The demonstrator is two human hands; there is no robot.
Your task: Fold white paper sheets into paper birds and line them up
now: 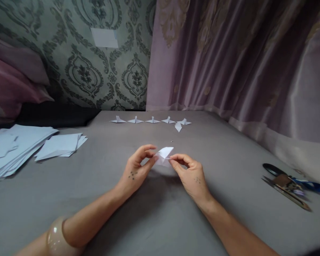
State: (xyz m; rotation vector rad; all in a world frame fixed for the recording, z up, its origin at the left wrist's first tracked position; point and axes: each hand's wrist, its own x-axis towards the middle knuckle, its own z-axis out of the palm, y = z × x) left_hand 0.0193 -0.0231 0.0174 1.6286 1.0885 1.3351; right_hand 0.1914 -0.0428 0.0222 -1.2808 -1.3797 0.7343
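A small folded piece of white paper [165, 153] is held up between my two hands, above the grey surface. My left hand [140, 163] pinches its left edge with thumb and fingers. On the other side, the thumb and index finger of my right hand [190, 174] grip its right corner. The paper has creased, angled flaps; its lower part is blurred. Beyond my hands, several folded white paper figures [152, 120] with pointed sides stand in a row, and one more folded piece [178, 127] lies in front of the right end.
Stacked white sheets [24, 142] and smaller paper pieces [60, 145] lie at left, near a black folded item [56, 113]. Several tools, among them a pointed metal one [288, 193], lie at right. A curtain [229, 60] hangs along the right side.
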